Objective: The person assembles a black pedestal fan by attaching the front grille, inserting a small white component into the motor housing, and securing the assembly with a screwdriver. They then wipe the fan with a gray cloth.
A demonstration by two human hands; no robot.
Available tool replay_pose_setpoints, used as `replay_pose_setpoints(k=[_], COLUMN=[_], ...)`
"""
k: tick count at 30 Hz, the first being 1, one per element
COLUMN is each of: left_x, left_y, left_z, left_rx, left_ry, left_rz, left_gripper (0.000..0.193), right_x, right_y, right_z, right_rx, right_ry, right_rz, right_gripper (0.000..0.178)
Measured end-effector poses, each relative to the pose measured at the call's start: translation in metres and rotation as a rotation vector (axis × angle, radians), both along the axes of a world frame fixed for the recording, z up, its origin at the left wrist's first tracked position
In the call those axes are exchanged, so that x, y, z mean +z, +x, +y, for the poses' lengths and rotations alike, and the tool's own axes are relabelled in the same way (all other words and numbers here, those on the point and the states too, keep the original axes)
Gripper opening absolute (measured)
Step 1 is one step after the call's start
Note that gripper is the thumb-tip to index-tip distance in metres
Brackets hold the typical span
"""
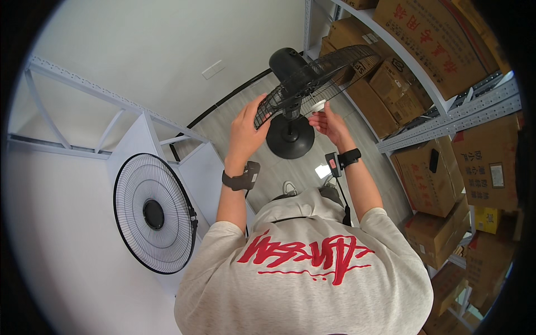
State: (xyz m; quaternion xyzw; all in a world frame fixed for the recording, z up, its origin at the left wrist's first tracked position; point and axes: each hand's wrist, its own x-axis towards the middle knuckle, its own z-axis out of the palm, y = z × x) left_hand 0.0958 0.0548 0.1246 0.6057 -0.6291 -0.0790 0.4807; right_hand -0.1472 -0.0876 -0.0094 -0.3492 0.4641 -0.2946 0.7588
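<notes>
Fan [293,86], one black pedestal model, is standing on its single round base [290,142] on the grey floor [365,167], while two bare hands are working at its one wire cage [270,105]. The left hand [245,131] is curling around the cage's near left edge, its grip closing on the rim; the right hand [333,125] is pinching one small white round part [318,106] between thumb and fingers, its grip nearly closed, just beside the cage. One loose grille [153,215] is resting apart at the person's left, by white shelving [84,84]. A pale wall [145,50] is rising behind the fan, and the cage's far right edge is reaching close to a loaded rack [413,127], its overlapping cartons [402,92] defying an exact count. Open floor is stretching between the base and the person's two shoes [289,188].
</notes>
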Motion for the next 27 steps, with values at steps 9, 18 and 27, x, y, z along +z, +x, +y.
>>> replay_pose_setpoints(k=[9,18,27], left_x=[-0.002,-0.002,-0.001], left_y=[0.0,0.002,0.001], left_z=[0.0,0.001,0.0], left_rx=[0.004,0.005,0.002], left_ry=[0.007,0.013,0.012], left_rz=[0.005,0.007,0.016], left_gripper=[0.05,0.05,0.049], right_x=[0.008,0.004,-0.001], right_y=[0.002,0.001,0.002], right_z=[0.003,0.004,0.0], right_rx=[-0.036,-0.064,-0.087], right_ry=[-0.013,-0.075,-0.179], right_rz=[0.039,0.009,0.09], right_gripper=[0.06,0.059,0.063])
